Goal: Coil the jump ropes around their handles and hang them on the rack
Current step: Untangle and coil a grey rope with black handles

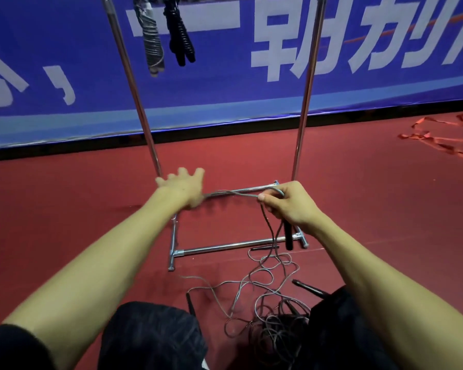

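Gripping a black handle that points downward below the fist, the right hand is clenched, with a loop of grey rope pinched at thumb and forefinger. This rope runs leftward to the underside of the left hand, which is blurred, its fingers spread and straight. Whether the palm traps the rope cannot be told. More of the same rope drops from the right hand to the red floor.

Both hands are held above the base bars of a metal rack. Near its top, at the left, hang two finished bundles side by side: a grey coiled rope and a black coiled rope.

On the floor between the person's knees lies a tangle of loose ropes, with a spare black handle beside it. A blue banner stands behind the rack, and a red ribbon lies far right.
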The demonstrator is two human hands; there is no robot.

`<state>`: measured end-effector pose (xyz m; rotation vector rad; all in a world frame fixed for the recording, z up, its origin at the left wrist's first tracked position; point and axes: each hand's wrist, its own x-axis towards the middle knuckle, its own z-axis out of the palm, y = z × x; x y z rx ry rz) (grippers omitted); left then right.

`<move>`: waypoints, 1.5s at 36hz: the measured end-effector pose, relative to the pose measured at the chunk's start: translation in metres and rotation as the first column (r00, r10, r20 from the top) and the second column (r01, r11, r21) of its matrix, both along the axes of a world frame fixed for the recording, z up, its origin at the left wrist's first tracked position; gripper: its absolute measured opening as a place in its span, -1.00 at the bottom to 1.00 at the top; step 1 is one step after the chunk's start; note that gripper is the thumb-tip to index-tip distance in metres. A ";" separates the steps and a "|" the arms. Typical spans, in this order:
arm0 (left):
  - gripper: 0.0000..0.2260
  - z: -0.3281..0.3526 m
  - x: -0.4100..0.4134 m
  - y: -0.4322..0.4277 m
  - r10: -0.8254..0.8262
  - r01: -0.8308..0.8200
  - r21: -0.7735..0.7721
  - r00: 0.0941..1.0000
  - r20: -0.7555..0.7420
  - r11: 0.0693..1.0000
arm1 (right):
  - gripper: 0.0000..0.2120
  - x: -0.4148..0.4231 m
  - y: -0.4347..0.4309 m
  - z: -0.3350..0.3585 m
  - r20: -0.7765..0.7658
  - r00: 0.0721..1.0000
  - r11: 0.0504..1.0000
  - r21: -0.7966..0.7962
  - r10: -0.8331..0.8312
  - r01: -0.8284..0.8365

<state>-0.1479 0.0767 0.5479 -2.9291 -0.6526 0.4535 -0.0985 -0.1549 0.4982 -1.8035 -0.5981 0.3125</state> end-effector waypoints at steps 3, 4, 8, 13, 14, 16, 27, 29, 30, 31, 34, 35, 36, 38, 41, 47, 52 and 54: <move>-0.55 0.005 0.000 -0.051 -0.276 0.277 -0.115 0.961 0.022 0.954 | -0.68 -0.002 0.013 0.008 -0.013 1.000 0.998 0.062 0.023 -0.022; -0.60 0.004 0.000 -0.062 -0.390 0.388 -0.161 0.921 0.022 0.907 | -0.67 -0.002 0.015 0.011 -0.011 1.000 0.997 0.075 0.027 -0.026; -0.62 -0.003 -0.001 -0.061 -0.529 0.564 -0.146 0.820 0.221 0.813 | -0.72 0.001 0.003 0.013 -0.017 0.999 0.995 0.096 0.033 -0.032; -0.61 0.003 0.008 -0.018 -0.601 0.544 0.273 0.769 0.216 0.794 | -0.79 0.001 -0.012 0.000 -0.007 0.998 0.997 -0.013 0.070 -0.070; -0.61 0.005 0.010 -0.004 -0.554 0.488 0.282 0.796 0.245 0.826 | -0.77 0.002 -0.015 -0.003 -0.002 0.998 0.998 -0.026 0.057 -0.057; -0.61 0.009 0.011 0.023 -0.406 0.336 0.255 0.858 0.315 0.907 | -0.72 0.003 -0.020 -0.008 0.033 0.999 0.997 -0.075 0.039 -0.037; -0.69 -0.016 0.002 -0.039 -0.527 0.608 -0.409 0.794 0.303 0.680 | -0.66 0.001 0.009 -0.015 -0.077 0.994 0.996 0.057 0.075 -0.070; -0.81 -0.024 0.000 -0.055 -0.519 0.623 -0.345 0.779 0.351 0.702 | -0.65 0.000 0.010 -0.013 -0.087 0.991 0.992 0.083 0.101 -0.094; -0.81 -0.029 0.000 -0.057 -0.523 0.631 -0.305 0.769 0.368 0.713 | -0.64 -0.001 0.008 -0.013 -0.088 0.990 0.991 0.093 0.109 -0.101; -0.80 -0.031 -0.001 -0.058 -0.529 0.635 -0.269 0.762 0.375 0.724 | -0.64 -0.002 0.007 -0.012 -0.092 0.989 0.989 0.099 0.117 -0.108; -0.71 -0.030 -0.002 -0.054 -0.595 0.643 -0.064 0.739 0.316 0.763 | -0.65 -0.003 0.004 -0.015 -0.138 0.983 0.988 0.117 0.120 -0.104; -0.69 -0.030 -0.001 -0.053 -0.621 0.644 0.018 0.730 0.286 0.765 | -0.66 -0.002 0.004 -0.017 -0.162 0.980 0.987 0.129 0.112 -0.091; -0.68 -0.029 -0.001 -0.051 -0.636 0.641 0.082 0.723 0.269 0.763 | -0.68 -0.002 0.004 -0.020 -0.193 0.976 0.986 0.146 0.104 -0.076; -0.66 -0.029 0.002 -0.040 -0.626 0.615 0.141 0.725 0.286 0.776 | -0.72 0.000 0.005 -0.025 -0.258 0.961 0.983 0.175 0.099 -0.055; -0.66 -0.027 0.007 -0.013 -0.499 0.503 0.106 0.764 0.409 0.858 | -0.73 0.005 0.005 -0.034 -0.286 0.954 0.988 0.148 0.095 -0.054; -0.72 -0.049 0.012 0.004 -0.327 0.364 -0.028 0.866 0.378 0.931 | -0.71 0.011 0.016 -0.040 -0.185 0.980 0.996 0.061 0.077 -0.067; -0.53 -0.068 0.017 -0.017 -0.341 0.444 -0.372 0.887 0.312 0.815 | -0.71 0.019 0.033 -0.046 -0.306 0.951 0.985 0.174 0.047 0.007; -0.52 -0.070 0.016 -0.029 -0.365 0.560 -0.479 0.819 0.443 0.676 | -0.69 0.021 0.040 -0.048 -0.321 0.945 0.986 0.165 0.069 -0.016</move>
